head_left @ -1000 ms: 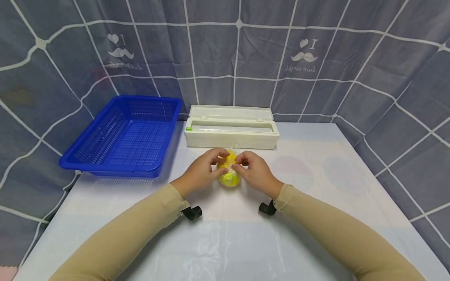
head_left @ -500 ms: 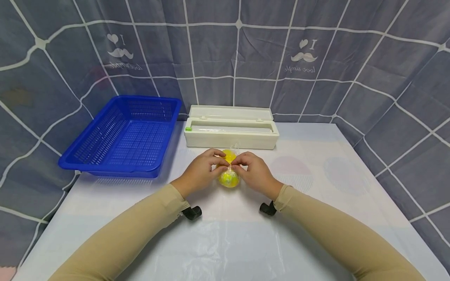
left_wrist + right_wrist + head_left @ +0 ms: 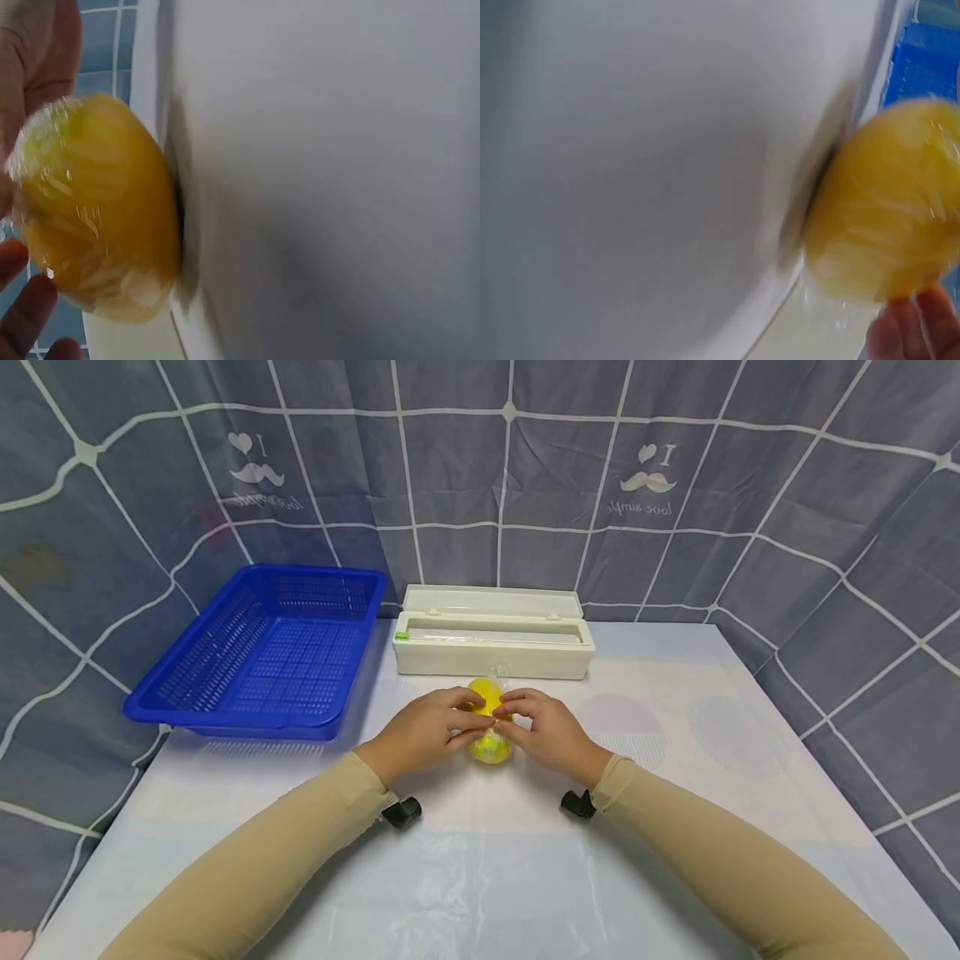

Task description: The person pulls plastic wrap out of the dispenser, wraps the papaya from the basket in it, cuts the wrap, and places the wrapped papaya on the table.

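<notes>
A rounded yellow fruit with a greenish patch sits on the table, wrapped in shiny, wrinkled cling film. My left hand holds it from the left, thumb and fingertips at the film on top. From the other side my right hand has thumb and bent fingers on the same wrapping, tips almost meeting the left ones. A loose wisp of clear film sticks out beyond the fruit's far end. In the right wrist view, fingers touch the wrapped fruit's far end. The fingertips partly cover the fruit's top in the head view.
Just behind the fruit stands a white cling film dispenser, its lid raised and a green slider at the left of its bar. A blue plastic basket is at the back left. Grey checked curtains enclose the table.
Both hands stay at the fruit while their fingers shift over the film. The left fingers straighten and reach farther across the top; the fruit turns slightly.
</notes>
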### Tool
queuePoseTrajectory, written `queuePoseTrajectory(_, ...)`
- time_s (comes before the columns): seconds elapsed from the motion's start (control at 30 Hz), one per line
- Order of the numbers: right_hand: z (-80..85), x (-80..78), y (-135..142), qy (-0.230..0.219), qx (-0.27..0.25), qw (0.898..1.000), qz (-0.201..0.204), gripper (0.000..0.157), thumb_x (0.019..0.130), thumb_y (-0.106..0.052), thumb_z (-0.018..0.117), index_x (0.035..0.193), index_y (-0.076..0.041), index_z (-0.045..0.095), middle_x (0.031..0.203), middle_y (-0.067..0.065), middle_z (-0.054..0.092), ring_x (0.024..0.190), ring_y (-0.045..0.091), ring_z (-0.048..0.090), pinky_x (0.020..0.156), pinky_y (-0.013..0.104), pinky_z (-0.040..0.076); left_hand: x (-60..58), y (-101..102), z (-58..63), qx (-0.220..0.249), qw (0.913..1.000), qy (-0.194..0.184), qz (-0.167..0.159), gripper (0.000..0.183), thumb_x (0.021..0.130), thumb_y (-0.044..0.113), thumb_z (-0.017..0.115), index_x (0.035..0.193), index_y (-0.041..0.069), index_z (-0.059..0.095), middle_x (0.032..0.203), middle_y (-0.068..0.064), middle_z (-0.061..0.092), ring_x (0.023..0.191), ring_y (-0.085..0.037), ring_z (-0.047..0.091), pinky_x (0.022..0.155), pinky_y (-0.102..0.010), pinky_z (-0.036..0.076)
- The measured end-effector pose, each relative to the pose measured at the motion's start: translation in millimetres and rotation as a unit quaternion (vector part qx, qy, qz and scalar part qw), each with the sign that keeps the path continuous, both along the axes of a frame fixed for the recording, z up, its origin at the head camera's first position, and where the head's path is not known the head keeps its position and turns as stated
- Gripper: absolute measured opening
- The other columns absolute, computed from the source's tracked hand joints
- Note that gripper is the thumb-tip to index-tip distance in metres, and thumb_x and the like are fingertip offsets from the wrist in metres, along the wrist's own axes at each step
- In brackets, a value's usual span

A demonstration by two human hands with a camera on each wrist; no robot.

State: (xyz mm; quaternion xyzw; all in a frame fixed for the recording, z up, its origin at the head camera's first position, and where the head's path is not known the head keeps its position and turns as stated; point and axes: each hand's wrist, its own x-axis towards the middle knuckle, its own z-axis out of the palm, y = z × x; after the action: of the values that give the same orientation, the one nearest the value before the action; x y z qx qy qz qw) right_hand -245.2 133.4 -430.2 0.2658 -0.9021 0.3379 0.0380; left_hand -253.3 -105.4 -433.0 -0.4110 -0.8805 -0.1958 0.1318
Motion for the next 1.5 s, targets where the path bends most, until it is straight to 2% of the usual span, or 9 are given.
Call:
queuePoseTrajectory(0.1, 3.6, -2.4, 7, -0.017, 0.017, 0.999, 0.032, 0.033, 0.095, -0.020, 0.080, 0.125, -0.006, 0.076, 0.141, 0.014, 0.066, 0.134, 0.034, 0.061, 0.112, 0.051, 0.051, -2.1, -6, 2.9, -0.038, 0.9989, 0.009, -0.026, 0.037, 0.095, 0.031, 0.080, 0.129, 0.019, 0.077, 0.132, -0.007, 0.069, 0.120, -0.025, 0.068, 0.107, -0.042, 0.056)
queuePoseTrajectory(0.2, 4.3, -6.2, 12, -0.021, 0.030, 0.997, 0.061, 0.042, 0.091, -0.019, 0.084, 0.129, -0.006, 0.075, 0.143, 0.014, 0.063, 0.136, 0.036, 0.059, 0.113, 0.051, 0.051, -5.6, -9, 6.5, -0.049, 0.9979, -0.010, -0.041, 0.041, 0.093, 0.028, 0.082, 0.132, 0.017, 0.075, 0.133, -0.008, 0.068, 0.123, -0.025, 0.067, 0.110, -0.041, 0.054)
queuePoseTrajectory(0.47, 3.9, -10.5, 17, -0.020, 0.030, 0.996, 0.085, 0.040, 0.089, -0.014, 0.084, 0.128, -0.007, 0.076, 0.142, 0.018, 0.061, 0.131, 0.037, 0.061, 0.109, 0.051, 0.053, -12.0, -7, 11.8, -0.025, 0.9973, -0.040, -0.056, 0.026, 0.093, 0.012, 0.079, 0.119, 0.017, 0.082, 0.125, -0.010, 0.067, 0.116, -0.027, 0.068, 0.105, -0.040, 0.056)
queuePoseTrajectory(0.63, 1.9, -10.9, 17, -0.049, 0.008, 0.996, 0.071, 0.037, 0.090, -0.012, 0.083, 0.126, -0.008, 0.077, 0.146, 0.018, 0.059, 0.136, 0.039, 0.057, 0.111, 0.052, 0.051, -14.0, -5, 6.3, 0.009, 0.9957, -0.088, -0.029, 0.020, 0.096, 0.013, 0.077, 0.114, 0.019, 0.084, 0.130, -0.014, 0.066, 0.122, -0.033, 0.063, 0.111, -0.047, 0.053)
queuePoseTrajectory(0.73, 0.3, -11.1, 16, -0.054, -0.009, 0.997, 0.060, 0.033, 0.090, -0.011, 0.083, 0.123, -0.007, 0.078, 0.146, 0.017, 0.060, 0.136, 0.039, 0.057, 0.112, 0.053, 0.051, -15.0, -4, 2.5, 0.029, 0.9901, -0.137, -0.008, 0.021, 0.098, 0.016, 0.075, 0.116, 0.020, 0.083, 0.142, -0.017, 0.061, 0.133, -0.037, 0.058, 0.115, -0.050, 0.049)
queuePoseTrajectory(0.87, -1.8, -11.1, 13, -0.043, -0.021, 0.998, 0.047, 0.027, 0.092, -0.014, 0.082, 0.118, -0.009, 0.080, 0.143, 0.015, 0.063, 0.134, 0.039, 0.060, 0.109, 0.053, 0.053, -15.5, -5, -0.3, 0.043, 0.9828, -0.180, 0.004, 0.022, 0.100, 0.018, 0.072, 0.120, 0.019, 0.082, 0.151, -0.016, 0.054, 0.141, -0.036, 0.054, 0.116, -0.051, 0.048)
queuePoseTrajectory(1.07, -2.6, -11.5, 13, -0.044, -0.022, 0.998, 0.046, 0.024, 0.092, -0.014, 0.082, 0.115, -0.010, 0.081, 0.142, 0.014, 0.063, 0.131, 0.036, 0.061, 0.105, 0.051, 0.055, -14.8, -5, -1.3, 0.052, 0.9770, -0.206, 0.015, 0.020, 0.098, 0.027, 0.076, 0.117, 0.020, 0.082, 0.152, -0.010, 0.054, 0.139, -0.034, 0.057, 0.113, -0.051, 0.051)
queuePoseTrajectory(1.23, -2.4, -10.5, 14, -0.050, -0.020, 0.997, 0.051, 0.026, 0.092, -0.014, 0.082, 0.117, -0.009, 0.081, 0.144, 0.014, 0.061, 0.131, 0.035, 0.061, 0.105, 0.050, 0.054, -13.2, -2, -0.8, 0.066, 0.9728, -0.220, 0.024, 0.015, 0.098, 0.027, 0.076, 0.111, 0.023, 0.082, 0.151, -0.008, 0.055, 0.136, -0.034, 0.058, 0.111, -0.052, 0.052)
queuePoseTrajectory(1.5, -4.2, -6.7, 14, -0.057, -0.019, 0.997, 0.045, 0.026, 0.092, -0.016, 0.082, 0.118, -0.010, 0.081, 0.143, 0.013, 0.061, 0.132, 0.036, 0.060, 0.102, 0.047, 0.055, -10.4, 0, -4.7, 0.073, 0.9674, -0.239, 0.042, 0.009, 0.100, 0.029, 0.074, 0.104, 0.027, 0.082, 0.150, -0.005, 0.054, 0.127, -0.032, 0.064, 0.095, -0.043, 0.055)
